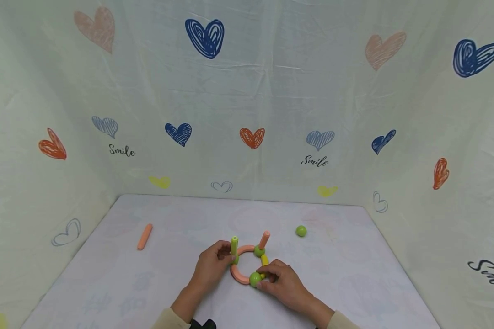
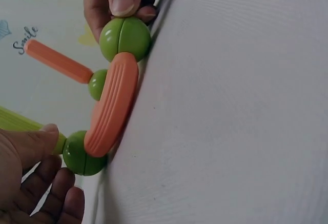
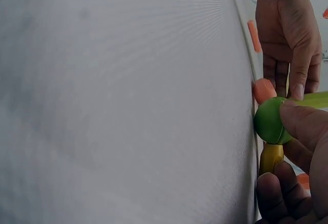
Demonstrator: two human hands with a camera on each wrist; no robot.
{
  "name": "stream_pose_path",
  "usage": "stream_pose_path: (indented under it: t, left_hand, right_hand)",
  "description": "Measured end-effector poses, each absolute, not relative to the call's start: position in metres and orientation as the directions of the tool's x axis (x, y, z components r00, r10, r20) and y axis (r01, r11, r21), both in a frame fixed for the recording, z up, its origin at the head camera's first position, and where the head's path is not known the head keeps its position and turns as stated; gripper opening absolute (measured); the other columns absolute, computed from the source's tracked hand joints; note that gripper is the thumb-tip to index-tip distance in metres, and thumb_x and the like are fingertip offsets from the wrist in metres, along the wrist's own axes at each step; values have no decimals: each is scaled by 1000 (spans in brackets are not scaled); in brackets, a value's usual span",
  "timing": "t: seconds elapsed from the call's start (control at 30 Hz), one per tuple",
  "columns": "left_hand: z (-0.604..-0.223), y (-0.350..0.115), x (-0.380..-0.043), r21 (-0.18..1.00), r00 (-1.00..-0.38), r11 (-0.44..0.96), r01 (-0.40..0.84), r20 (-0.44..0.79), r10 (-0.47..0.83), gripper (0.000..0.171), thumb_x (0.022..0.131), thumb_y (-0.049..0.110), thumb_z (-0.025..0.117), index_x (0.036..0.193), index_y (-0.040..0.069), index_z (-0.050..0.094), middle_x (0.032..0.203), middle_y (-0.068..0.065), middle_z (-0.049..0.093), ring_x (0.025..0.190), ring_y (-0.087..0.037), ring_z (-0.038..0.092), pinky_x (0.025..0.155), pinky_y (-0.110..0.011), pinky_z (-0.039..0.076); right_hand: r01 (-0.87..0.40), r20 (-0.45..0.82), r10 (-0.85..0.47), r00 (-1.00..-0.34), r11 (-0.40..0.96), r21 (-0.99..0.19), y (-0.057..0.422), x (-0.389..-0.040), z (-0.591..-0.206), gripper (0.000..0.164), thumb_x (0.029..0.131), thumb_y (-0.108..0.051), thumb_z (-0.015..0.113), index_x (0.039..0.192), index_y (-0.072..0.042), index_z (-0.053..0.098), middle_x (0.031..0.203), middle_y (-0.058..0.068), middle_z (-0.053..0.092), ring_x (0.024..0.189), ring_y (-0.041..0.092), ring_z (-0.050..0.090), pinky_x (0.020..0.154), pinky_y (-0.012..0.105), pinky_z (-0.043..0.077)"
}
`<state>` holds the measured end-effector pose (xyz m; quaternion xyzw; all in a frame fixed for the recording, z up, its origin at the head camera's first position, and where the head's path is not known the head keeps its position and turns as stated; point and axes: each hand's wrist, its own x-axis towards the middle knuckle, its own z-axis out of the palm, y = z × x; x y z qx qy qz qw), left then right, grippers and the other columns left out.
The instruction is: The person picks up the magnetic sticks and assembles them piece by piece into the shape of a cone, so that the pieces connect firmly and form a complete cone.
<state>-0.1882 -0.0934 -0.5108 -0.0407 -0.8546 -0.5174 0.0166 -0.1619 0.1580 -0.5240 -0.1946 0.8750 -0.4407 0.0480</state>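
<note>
A ring of toy rods and balls lies on the table before me. Two curved orange rods (image 1: 239, 276) and a yellow rod (image 1: 265, 260) link three green balls. My left hand (image 1: 212, 262) pinches the upright yellow-green rod (image 1: 234, 246) low down, where it meets the left ball (image 2: 82, 155). On the near ball (image 1: 255, 279), the thumb of my right hand (image 1: 286, 285) presses from the side, its fingers bent around the ball and beside the yellow rod. A straight orange rod (image 1: 265, 240) stands up from the far ball (image 1: 259, 251), touched by neither hand.
Off to the left lies a loose orange rod (image 1: 145, 236). A single green ball (image 1: 301, 230) sits beyond the ring to the right. White cloth with printed hearts hangs behind the table (image 1: 181, 214) and along both sides.
</note>
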Motion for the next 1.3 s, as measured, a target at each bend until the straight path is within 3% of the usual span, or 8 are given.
stream_pose_path:
  t: [0.2,0.37,0.47,0.6,0.73,0.9,1.17,1.3]
  left_hand:
    - [-517,-95,-188,857,-994,504,110,90,64,28,92,15,82,116,10,71,109,-2,74,96,-16,70,80,-31,59]
    - [-519,-94,-189,841,-996,533,92,76,52,29,91,14,82,118,10,71,109,0,73,98,-13,67,82,-29,58]
    - [-520,-94,-190,836,-995,541,95,79,53,29,91,14,83,118,10,71,109,-1,73,99,-14,67,82,-29,58]
    - [-521,-93,-190,834,-996,543,92,77,50,30,91,14,83,118,9,71,107,-1,73,97,-13,67,81,-29,58]
    - [-521,-92,-190,826,-996,557,90,80,43,29,91,14,82,118,10,71,105,1,72,96,-12,66,81,-30,58]
    - [-520,-91,-189,831,-996,549,89,74,48,30,92,15,82,118,10,71,106,0,72,98,-13,66,83,-32,58]
    - [-518,-98,-186,831,-995,551,79,95,-1,26,93,16,80,118,12,72,109,-1,73,100,-14,67,86,-35,58]
    - [-518,-106,-187,834,-994,547,78,106,-21,23,96,16,78,117,12,72,109,-1,74,100,-13,66,87,-34,58]
  right_hand:
    - [-230,45,-335,-941,538,-811,160,-165,-523,29,95,-32,80,117,-13,77,96,-7,63,84,4,56,72,21,48]
    - [-109,25,-158,-987,551,-828,161,-180,-517,23,97,-23,76,116,-9,74,95,-2,63,84,12,56,68,22,50]
    - [-68,22,-89,-996,564,-823,160,-193,-513,29,96,-21,77,121,-8,71,103,1,67,92,15,60,73,25,54]
    - [-60,-4,-112,-994,561,-826,157,-210,-509,45,94,-20,79,133,-6,64,121,6,70,112,23,65,92,39,58]
    - [-89,-24,-197,-980,543,-835,152,-221,-511,50,93,-16,80,138,-6,61,128,11,69,118,29,65,96,46,57]
    - [-134,-9,-250,-968,551,-824,146,-226,-515,43,91,-9,79,131,-5,65,132,12,70,119,28,65,97,43,57]
    - [-131,25,-182,-983,600,-789,144,-223,-519,27,90,-9,80,114,-8,68,130,11,70,116,28,66,99,48,56]
    - [-122,45,-137,-990,630,-767,147,-219,-521,19,89,-12,81,98,-15,64,122,5,70,100,20,62,86,35,54]
